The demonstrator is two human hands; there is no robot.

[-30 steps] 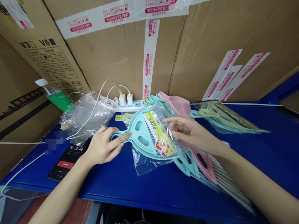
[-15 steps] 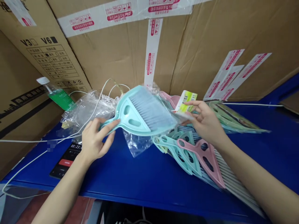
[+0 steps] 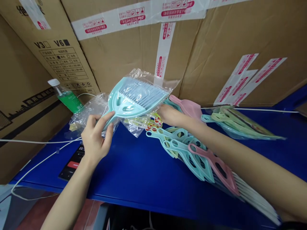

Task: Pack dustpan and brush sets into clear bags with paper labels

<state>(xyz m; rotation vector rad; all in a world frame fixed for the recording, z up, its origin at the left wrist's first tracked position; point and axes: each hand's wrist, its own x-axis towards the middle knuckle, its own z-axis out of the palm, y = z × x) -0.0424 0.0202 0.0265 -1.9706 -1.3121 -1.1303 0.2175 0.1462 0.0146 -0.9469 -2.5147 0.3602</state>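
My left hand (image 3: pixel 97 135) grips the handle end of a light-blue dustpan (image 3: pixel 131 112) with a matching brush (image 3: pixel 141 94) nested in it. A clear plastic bag (image 3: pixel 171 85) covers the bristle end. My right hand (image 3: pixel 168 115) reaches behind the set's lower right; its fingers are hidden there. Close by its fingers lie printed cards (image 3: pixel 153 124), yellow-green and red. A pink dustpan (image 3: pixel 189 107) lies behind the right wrist. Beneath the right forearm is a row of blue brushes (image 3: pixel 189 153) with a pink brush (image 3: pixel 219 167) on top.
Wrapped green and blue dustpan sets (image 3: pixel 240 123) lie at the right on the blue table (image 3: pixel 134 172). At the left are crumpled plastic bags (image 3: pixel 91 110), a bottle with a green label (image 3: pixel 69 100), a phone (image 3: pixel 72 164) and white cables (image 3: pixel 35 166). Large cardboard boxes (image 3: pixel 124 48) stand behind.
The dustpan set has shifted left and up in view, its bag now spread over the bristles. My right hand has moved left from the yellow-green card to behind the set.
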